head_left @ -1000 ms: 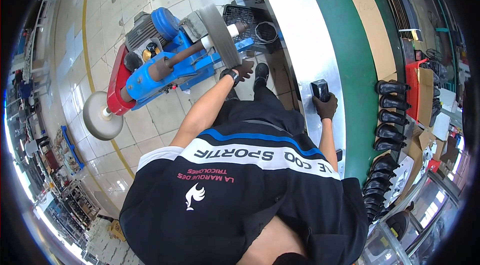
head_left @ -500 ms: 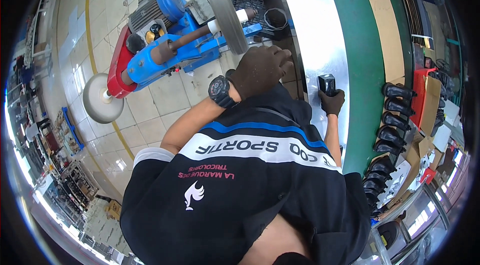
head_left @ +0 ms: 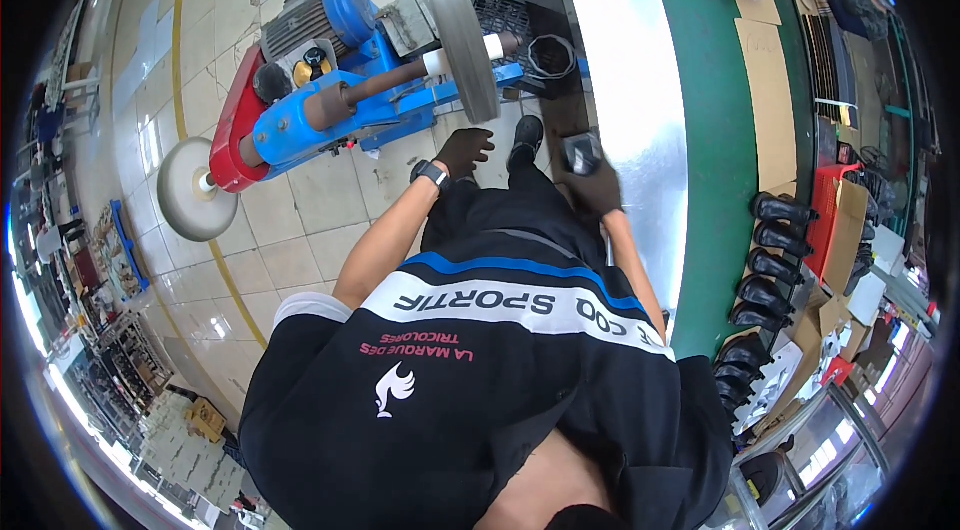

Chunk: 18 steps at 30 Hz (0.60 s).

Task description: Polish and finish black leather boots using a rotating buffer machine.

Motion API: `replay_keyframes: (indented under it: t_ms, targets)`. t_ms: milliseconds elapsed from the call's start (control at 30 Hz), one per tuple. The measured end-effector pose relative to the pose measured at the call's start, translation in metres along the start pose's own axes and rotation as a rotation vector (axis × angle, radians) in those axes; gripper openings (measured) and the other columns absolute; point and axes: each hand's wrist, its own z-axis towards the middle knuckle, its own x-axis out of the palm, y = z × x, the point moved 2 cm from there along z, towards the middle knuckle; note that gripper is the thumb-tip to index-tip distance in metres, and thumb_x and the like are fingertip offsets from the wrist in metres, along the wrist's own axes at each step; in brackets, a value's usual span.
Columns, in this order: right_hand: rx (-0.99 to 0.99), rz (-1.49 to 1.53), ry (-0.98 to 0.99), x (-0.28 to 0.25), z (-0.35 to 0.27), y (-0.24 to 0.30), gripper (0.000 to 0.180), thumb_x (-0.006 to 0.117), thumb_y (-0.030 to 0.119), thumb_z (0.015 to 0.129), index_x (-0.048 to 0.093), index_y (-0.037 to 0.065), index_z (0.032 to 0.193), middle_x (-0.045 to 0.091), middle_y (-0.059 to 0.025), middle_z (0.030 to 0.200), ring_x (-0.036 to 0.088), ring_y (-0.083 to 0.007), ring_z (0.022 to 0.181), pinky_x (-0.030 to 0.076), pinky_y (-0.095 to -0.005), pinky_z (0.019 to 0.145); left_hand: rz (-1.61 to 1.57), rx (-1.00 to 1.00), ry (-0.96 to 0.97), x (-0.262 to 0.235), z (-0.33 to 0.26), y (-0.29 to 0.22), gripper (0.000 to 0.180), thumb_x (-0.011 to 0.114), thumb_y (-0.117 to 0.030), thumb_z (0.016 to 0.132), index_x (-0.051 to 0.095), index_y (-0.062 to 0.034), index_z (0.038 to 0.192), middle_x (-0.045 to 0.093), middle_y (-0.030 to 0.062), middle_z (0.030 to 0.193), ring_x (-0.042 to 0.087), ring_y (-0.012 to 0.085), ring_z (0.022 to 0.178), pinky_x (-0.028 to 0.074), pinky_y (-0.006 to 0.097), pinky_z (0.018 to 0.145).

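Observation:
I look down over my black jacket. My left hand [head_left: 466,150], in a dark glove with a watch at the wrist, hangs with fingers apart just below the grey wheel [head_left: 466,52] of a blue polishing machine [head_left: 330,100]. It holds nothing. My right hand [head_left: 597,188], also gloved, grips a small dark block-shaped object [head_left: 580,152], which is blurred. That object sits at the left edge of the metal table strip [head_left: 625,80].
A white buffing disc [head_left: 186,188] ends the machine's shaft at the left. A black bucket [head_left: 549,58] stands by the wheel. Right of the metal strip runs a green belt [head_left: 705,130] with cardboard sheets [head_left: 765,100]. Several black boots [head_left: 770,240] line its far side.
My left hand left the wheel, rose toward the camera, then dropped to just below the wheel. My right hand carried the dark object left, from over the metal strip to its edge.

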Motion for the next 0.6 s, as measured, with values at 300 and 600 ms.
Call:
replay_keyframes:
  t_ms: [300, 600]
  targets:
    - [-0.086, 0.031, 0.174, 0.066, -0.005, 0.123, 0.072, 0.066, 0.036, 0.056, 0.042, 0.006, 0.117, 0.058, -0.0236, 0.099, 0.056, -0.039, 0.093, 0.045, -0.0423, 0.08, -1.09, -0.211, -0.373, 0.002, -0.04, -0.049, 0.018, 0.049, -0.017, 0.084, 0.053, -0.0024, 0.094, 0.058, 0.0065, 0.091, 0.057, 0.0158, 0.082, 0.048, 0.03, 0.068]
    - [-0.096, 0.008, 0.022, 0.078, -0.009, 0.128, 0.07, 0.067, 0.04, 0.059, 0.04, 0.007, 0.115, 0.06, -0.023, 0.093, 0.057, -0.0402, 0.087, 0.046, -0.0449, 0.074, -1.301, -0.365, -0.398, -0.001, -0.053, -0.069, 0.034, 0.051, -0.031, 0.085, 0.054, -0.004, 0.106, 0.056, 0.0032, 0.091, 0.057, 0.0122, 0.082, 0.051, 0.029, 0.069]
